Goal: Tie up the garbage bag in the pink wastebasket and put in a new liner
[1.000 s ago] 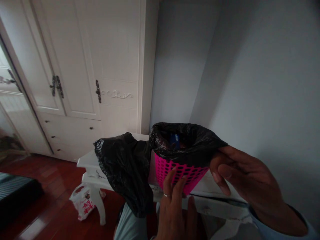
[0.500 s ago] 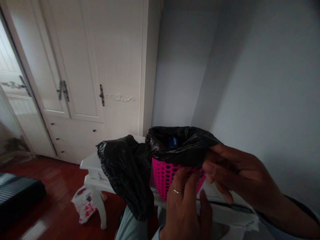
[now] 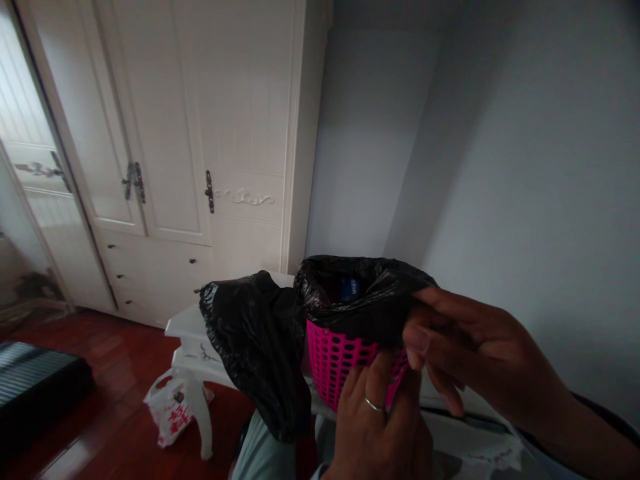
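Note:
A pink perforated basket stands tilted in front of me, with a black plastic bag lining it and folded over its rim. Something blue shows inside. My right hand pinches the bag's folded edge at the basket's right side. Against the front wall of the basket is my left hand, a ring on one finger; its fingers are bent and their tips are partly hidden below the bag's edge. Another black bag hangs down on the left of the basket.
A white table with curved legs stands under the bags. Below it, a white and red plastic bag rests on the red floor. White wardrobe behind, black box-like object at far left, grey wall at right.
My left hand's fingers have bent inward and moved up slightly toward the bag's edge. My right hand keeps its pinch, almost unmoved. The whole view has shifted a little.

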Demonstrator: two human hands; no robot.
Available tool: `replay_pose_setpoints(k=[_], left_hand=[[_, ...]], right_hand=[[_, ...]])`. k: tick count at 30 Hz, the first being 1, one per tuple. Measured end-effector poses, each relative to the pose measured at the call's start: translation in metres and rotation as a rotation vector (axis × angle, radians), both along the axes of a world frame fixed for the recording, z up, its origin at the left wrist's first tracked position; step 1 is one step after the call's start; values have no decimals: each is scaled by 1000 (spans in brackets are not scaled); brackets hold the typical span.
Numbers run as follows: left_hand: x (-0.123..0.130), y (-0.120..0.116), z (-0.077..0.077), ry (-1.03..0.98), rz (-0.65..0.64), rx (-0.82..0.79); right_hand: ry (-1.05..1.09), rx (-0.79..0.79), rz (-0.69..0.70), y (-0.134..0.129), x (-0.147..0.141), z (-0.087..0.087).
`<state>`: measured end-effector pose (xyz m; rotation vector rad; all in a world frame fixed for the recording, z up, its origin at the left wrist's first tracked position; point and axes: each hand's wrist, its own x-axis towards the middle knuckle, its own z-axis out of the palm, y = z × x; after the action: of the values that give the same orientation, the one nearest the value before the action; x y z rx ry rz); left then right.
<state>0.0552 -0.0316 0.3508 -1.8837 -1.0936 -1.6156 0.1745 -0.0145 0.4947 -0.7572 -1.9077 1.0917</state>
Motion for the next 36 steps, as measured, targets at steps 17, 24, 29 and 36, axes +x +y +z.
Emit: replay_pose_setpoints(k=[17,24,29,36], left_hand=[[-4,-6,-2,58,60,-13],[-5,-7,-2,96,67,-44],[-1,-5,-8,84,80,-46],[8,-4,-31,129,90,-118]], right_hand=[[10,50,48,-8,-2,-2],[-47,37,80,-13,-1,-1],[-80,46,69,-15,0,1],[-46,97,43,-19,-1,-2]])
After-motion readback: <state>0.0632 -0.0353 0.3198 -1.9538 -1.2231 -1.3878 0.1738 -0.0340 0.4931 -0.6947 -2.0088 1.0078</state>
